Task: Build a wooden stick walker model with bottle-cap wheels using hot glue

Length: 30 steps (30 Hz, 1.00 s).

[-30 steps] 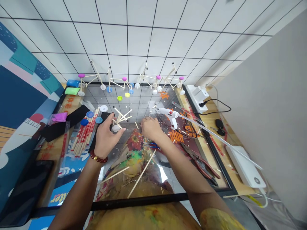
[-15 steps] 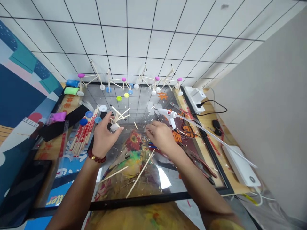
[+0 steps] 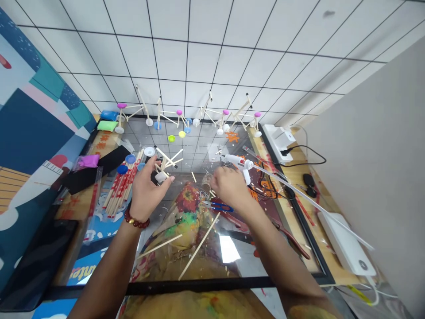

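- The left hand (image 3: pixel 146 192), a dark red bead bracelet (image 3: pixel 136 220) at its wrist, reaches forward with the palm turned inward; thumb and fingers are parted to the width of a small frame of pale wooden sticks with black-tipped ends (image 3: pixel 168 160) and hold it between them.
- That frame stands left of centre on the glossy, black-edged tabletop (image 3: pixel 181 191), a round white plastic cap (image 3: pixel 161 177) at its near side by the thumb.
- The right hand (image 3: pixel 230 188) is low over the tabletop, back upward, fingers curled inward; whether they grip anything cannot be told. Blue-handled metal snips (image 3: pixel 222 207) lie just below it, and a white glue gun (image 3: pixel 236 160) beyond it.
- At the left, red-and-white patterned paper sleeves (image 3: pixel 128 177) hold pale wooden sticks (image 3: pixel 113 206), bare ends protruding.
- Farther left, a clear plastic packet (image 3: pixel 79 165) contains a bright pink lump (image 3: pixel 89 161).
- A shallow lime-green cap (image 3: pixel 171 138) lies near a yellow one (image 3: pixel 182 134); contents cannot be made out.
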### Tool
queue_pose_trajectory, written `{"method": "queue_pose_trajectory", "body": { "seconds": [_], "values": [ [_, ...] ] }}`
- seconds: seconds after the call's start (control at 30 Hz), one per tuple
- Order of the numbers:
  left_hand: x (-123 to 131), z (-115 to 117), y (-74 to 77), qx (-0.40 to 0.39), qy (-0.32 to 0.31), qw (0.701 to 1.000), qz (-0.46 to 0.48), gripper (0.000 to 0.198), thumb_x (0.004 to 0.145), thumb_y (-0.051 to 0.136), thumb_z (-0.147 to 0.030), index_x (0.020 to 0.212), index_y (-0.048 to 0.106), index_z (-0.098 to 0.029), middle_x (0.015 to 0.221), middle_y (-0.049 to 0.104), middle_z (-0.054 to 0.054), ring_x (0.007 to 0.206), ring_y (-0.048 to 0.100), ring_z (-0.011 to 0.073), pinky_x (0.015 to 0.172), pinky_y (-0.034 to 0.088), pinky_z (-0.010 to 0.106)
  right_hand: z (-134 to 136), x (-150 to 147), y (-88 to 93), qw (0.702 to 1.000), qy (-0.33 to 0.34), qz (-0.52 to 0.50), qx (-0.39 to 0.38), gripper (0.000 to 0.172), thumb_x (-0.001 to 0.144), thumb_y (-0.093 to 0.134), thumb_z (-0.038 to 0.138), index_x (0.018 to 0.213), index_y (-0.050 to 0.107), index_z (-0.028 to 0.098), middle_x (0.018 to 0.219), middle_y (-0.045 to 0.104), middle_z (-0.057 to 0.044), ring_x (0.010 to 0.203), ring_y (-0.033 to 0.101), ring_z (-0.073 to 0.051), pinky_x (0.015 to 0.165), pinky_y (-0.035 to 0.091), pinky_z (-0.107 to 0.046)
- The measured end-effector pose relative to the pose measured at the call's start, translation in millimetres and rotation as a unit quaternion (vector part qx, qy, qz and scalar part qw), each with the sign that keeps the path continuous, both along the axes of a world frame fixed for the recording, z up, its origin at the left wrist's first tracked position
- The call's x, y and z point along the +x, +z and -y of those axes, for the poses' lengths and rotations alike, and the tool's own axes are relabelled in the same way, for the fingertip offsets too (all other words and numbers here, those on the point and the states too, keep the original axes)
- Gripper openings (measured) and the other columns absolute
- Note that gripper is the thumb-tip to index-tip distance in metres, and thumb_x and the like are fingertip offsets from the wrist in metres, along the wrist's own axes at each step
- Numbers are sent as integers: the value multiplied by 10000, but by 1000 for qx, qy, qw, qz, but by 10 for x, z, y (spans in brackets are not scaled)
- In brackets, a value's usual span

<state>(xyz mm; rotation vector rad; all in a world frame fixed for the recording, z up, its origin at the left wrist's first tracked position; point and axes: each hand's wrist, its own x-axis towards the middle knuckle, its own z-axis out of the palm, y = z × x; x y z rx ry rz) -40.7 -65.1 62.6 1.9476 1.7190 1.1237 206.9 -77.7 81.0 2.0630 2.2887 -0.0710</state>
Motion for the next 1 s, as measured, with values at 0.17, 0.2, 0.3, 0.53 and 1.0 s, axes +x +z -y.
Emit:
{"method": "queue_pose_trajectory", "body": {
  "seconds": [0.17,0.2,0.3,0.53,1.0],
  "values": [
    [-14,-19,13,-2,10,1000,8,725,749,766,-358,1404,519,-171,1266,680,116,1113,675,271,1000,528,400,866,694,149,992,-9,7,-122,226,890,487,244,715,624,200,733,695,-56,650,617,-180,584,299,-288],
    [-13,-19,16,-6,10,1000,6,724,753,762,-359,1408,516,-172,1262,683,116,1123,673,273,997,530,398,948,811,145,989,-27,-17,-141,213,872,520,276,697,623,213,712,685,-35,610,596,-165,557,281,-281],
    [1,-8,30,-15,6,1000,-6,734,755,760,-364,1418,508,-174,1268,684,114,1163,657,284,1001,529,397,904,1035,61,985,-107,-100,-86,239,834,597,447,759,647,225,772,689,-36,655,604,-180,568,328,-273],
    [39,12,30,-31,-20,999,-19,750,768,744,-395,1440,481,-187,1257,699,91,1183,649,279,1016,520,399,42,1056,-435,932,-218,-286,45,451,773,668,551,994,682,159,908,727,-104,799,651,-246,719,477,-338],
    [65,16,-33,-42,-71,994,-76,785,786,720,-377,1487,403,-225,1262,693,81,1135,651,287,1011,496,444,153,666,-423,821,-32,-571,8,389,865,621,472,1117,681,181,1061,738,-74,998,667,-249,932,503,-422]
  ]
}}
